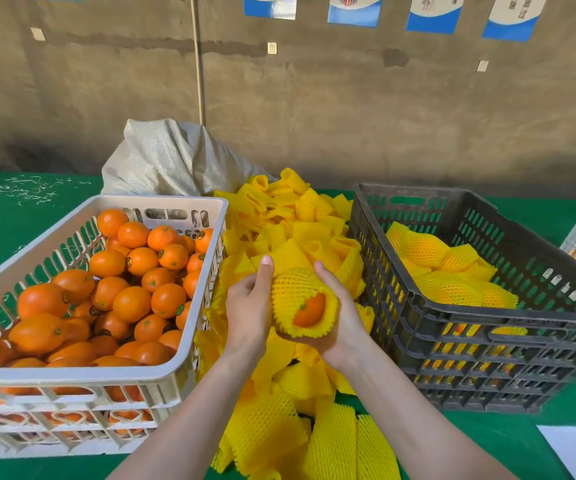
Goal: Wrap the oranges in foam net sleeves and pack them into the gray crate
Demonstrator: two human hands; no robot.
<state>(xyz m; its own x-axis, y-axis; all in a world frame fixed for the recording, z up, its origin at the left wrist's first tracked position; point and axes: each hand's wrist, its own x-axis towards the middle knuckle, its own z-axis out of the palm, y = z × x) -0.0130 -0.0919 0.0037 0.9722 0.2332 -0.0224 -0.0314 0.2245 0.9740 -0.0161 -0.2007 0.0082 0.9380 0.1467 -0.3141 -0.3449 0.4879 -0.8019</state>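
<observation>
Right hand [335, 320] cups orange [309, 310] | yellow foam net sleeve [297, 289] covers most | near end bare

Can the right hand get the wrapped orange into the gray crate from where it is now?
Probably yes. The right hand holds the orange beside the gray crate, nothing stands between them, and the crate is open on top with room near its front.

My one view: head-worn, wide-angle.
I look forward and down, close over the bench [9, 216], the far wall [314, 109] up top.
</observation>
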